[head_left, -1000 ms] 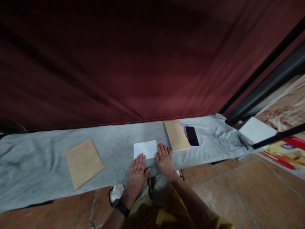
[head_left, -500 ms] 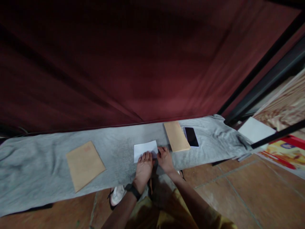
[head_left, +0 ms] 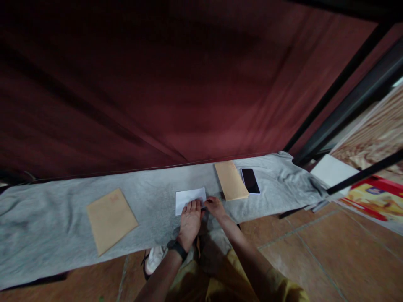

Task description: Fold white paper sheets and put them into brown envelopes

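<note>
A white sheet of paper (head_left: 185, 199), looking folded, lies on the grey cloth in front of me. My left hand (head_left: 190, 218) rests flat on its lower part, fingers stretched forward and close together. At the paper's right edge, my right hand (head_left: 215, 207) has its fingers bent in a pinch on the side of the sheet; the fingertips are partly hidden. A stack of brown envelopes (head_left: 231, 181) lies just beyond my right hand. One more brown envelope (head_left: 111, 220) lies flat on the left.
The grey cloth (head_left: 154, 188) covers a long narrow bench before a dark red curtain (head_left: 201, 105). A phone (head_left: 251, 181) lies right of the envelope stack. Dark metal bars (head_left: 336, 88), a white box (head_left: 333, 170) and a red-yellow package (head_left: 374, 195) are at the right, above tiled floor.
My right hand has shifted slightly up and left along the paper's right edge, its fingers closing there. My left hand stays flat on the paper. The view has moved a little.
</note>
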